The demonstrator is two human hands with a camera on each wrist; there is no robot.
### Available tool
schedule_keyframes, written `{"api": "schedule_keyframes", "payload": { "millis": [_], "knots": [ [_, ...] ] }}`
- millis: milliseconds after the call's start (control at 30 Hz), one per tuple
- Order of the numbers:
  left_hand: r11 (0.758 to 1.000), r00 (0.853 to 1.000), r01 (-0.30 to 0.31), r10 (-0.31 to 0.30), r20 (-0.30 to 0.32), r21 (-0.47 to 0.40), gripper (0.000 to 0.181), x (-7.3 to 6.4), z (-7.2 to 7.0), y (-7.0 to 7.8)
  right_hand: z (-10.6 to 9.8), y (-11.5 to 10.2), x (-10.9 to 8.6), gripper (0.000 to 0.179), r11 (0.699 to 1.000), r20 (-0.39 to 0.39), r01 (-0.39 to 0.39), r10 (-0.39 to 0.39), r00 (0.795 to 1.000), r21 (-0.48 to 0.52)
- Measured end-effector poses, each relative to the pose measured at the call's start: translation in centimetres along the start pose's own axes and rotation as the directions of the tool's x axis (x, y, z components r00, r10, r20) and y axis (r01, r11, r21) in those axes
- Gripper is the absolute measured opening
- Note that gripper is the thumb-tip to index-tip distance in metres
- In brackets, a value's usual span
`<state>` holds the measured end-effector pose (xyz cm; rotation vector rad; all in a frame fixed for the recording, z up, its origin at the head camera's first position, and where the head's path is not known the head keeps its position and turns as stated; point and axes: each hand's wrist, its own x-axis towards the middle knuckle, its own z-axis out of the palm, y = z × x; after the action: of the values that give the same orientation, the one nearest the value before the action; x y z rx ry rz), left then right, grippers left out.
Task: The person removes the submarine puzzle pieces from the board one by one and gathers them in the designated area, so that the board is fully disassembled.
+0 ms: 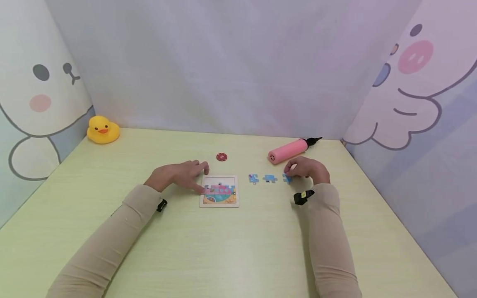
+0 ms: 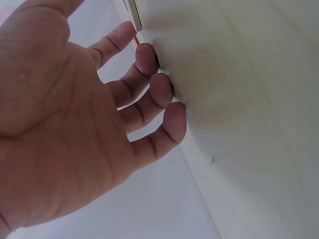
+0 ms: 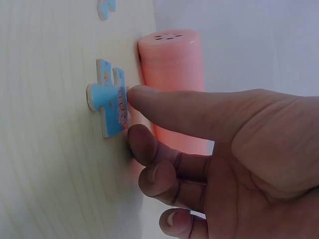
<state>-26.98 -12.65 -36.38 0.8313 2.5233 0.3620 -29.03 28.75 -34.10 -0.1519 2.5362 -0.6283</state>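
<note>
On the table, a square jigsaw tray (image 1: pixel 220 205) with a pale rim holds several fitted pink, teal and orange pieces in its lower part; its upper part is white. My left hand (image 1: pixel 182 176) lies along its left side, thumb at the left rim and the other fingertips resting on the table, as the left wrist view also shows. Right of the tray, two blue jigsaw pieces, one near (image 1: pixel 253 179) and one farther right (image 1: pixel 270 179), lie in a row. My right hand (image 1: pixel 303 169) pinches the rightmost blue jigsaw piece (image 3: pixel 112 102) at its edge between thumb and index finger, close over the table.
Beyond the right hand lies a pink hand pump (image 1: pixel 288 151) with a black nozzle. A red round chip (image 1: pixel 221 157) lies behind the tray. The yellow rubber duck (image 1: pixel 103 130) sits at the back left corner. Printed cloth walls (image 1: pixel 223 66) enclose the table's back and sides.
</note>
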Motion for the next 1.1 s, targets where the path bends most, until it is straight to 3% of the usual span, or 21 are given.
{"api": "schedule_keyframes", "payload": {
  "millis": [367, 767, 1100],
  "knots": [
    [1.0, 1.0, -0.012, 0.012, -0.005, -0.002, 0.058, 0.0, 0.1, -0.1, 0.1, -0.1, 0.6, 0.016, 0.999, -0.004, 0.042, -0.042, 0.999, -0.015],
    [0.999, 0.999, -0.048, 0.048, -0.011, 0.012, 0.057, 0.5, 0.3, -0.5, 0.2, -1.2, 0.2, 0.021, 0.991, -0.069, 0.131, -0.129, 0.989, 0.029],
    [0.998, 0.998, -0.06, 0.06, 0.004, -0.004, 0.065, 0.7, 0.3, -0.8, 0.6, -3.3, 0.4, 0.01, 0.96, -0.076, 0.268, -0.262, 0.962, 0.084]
  ]
}}
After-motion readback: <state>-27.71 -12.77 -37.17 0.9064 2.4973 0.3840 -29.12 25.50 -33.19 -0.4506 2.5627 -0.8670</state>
